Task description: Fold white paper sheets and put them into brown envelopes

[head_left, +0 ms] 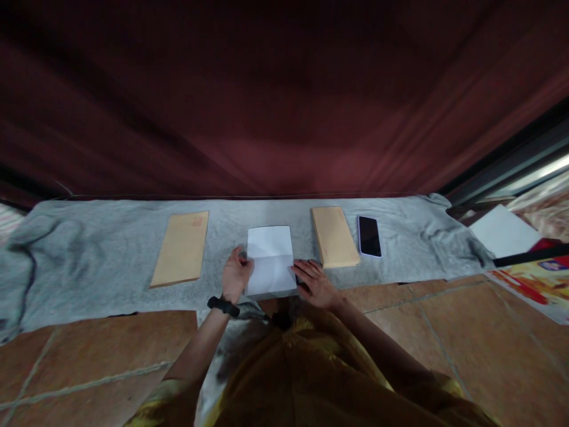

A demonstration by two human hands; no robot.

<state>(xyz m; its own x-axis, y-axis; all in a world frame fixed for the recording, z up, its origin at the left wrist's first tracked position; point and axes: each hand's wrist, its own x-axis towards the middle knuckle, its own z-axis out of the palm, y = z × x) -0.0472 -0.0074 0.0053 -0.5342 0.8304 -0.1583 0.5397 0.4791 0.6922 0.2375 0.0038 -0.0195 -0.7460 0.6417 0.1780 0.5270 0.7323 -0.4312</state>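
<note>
A white sheet of paper (271,260) with a crease across its middle lies on a grey cloth (89,255) in front of me. My left hand (235,276), with a black band on its wrist, holds the sheet's left edge with curled fingers. My right hand (313,280) rests flat on the cloth at the sheet's lower right corner, fingers stretched out. A brown envelope (181,248) lies to the left of the paper. A stack of brown envelopes (333,236) lies to the right.
A black phone (369,235) lies right of the envelope stack. A dark red curtain (267,107) hangs behind the cloth. Brown floor tiles (444,332) surround me. White paper (504,231) and a colourful printed sheet (533,284) lie at the far right.
</note>
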